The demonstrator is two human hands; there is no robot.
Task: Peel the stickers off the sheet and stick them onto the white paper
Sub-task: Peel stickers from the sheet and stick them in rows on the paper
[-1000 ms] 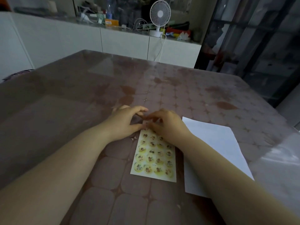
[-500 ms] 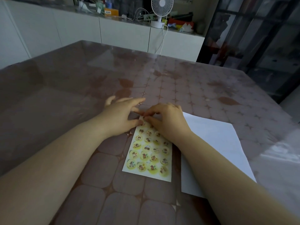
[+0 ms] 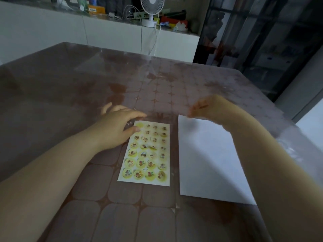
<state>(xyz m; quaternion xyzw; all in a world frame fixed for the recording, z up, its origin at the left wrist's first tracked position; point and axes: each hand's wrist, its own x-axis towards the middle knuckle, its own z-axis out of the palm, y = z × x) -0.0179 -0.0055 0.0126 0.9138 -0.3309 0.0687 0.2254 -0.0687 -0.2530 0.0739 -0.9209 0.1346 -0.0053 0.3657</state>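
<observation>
Beside sticker sheet point(image 3: 146, 152), left hand point(image 3: 115, 130) flat, right hand point(image 3: 209, 109) raised, blurred

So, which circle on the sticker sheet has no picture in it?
The far-left corner circle on the sticker sheet, just beyond the left hand thumb. It is plain yellow; the other circles carry small pictures.

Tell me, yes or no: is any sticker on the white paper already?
No. The white paper shows bare, while the sticker sheet has one empty top-left spot.
</observation>
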